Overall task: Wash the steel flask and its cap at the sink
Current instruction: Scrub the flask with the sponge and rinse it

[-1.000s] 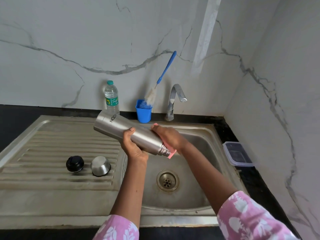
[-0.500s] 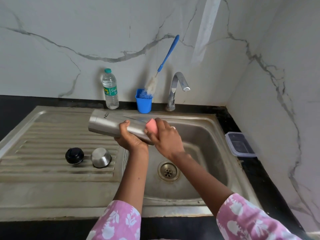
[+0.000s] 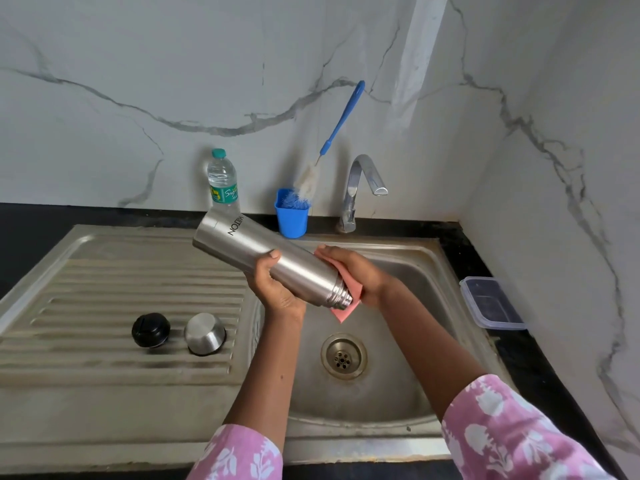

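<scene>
The steel flask (image 3: 256, 245) lies tilted above the sink basin (image 3: 408, 278), its open threaded neck pointing down and right. My left hand (image 3: 273, 285) grips its body from below. My right hand (image 3: 356, 275) presses a pink sponge cloth (image 3: 348, 303) against the far side of the neck end. On the ribbed draining board (image 3: 104, 292) sit the black stopper (image 3: 150, 330) and the steel cup cap (image 3: 205, 334), mouth down, side by side.
A blue cup (image 3: 292, 216) with a blue-handled bottle brush (image 3: 337, 129), a plastic water bottle (image 3: 222, 180) and the tap (image 3: 360, 188) stand along the back wall. A clear lidded box (image 3: 491, 303) rests on the black counter at right. The drain (image 3: 343, 355) is below the flask.
My right hand with the pink cloth slid from the flask's middle down to the neck end. The flask tipped so its base rose and its neck dropped.
</scene>
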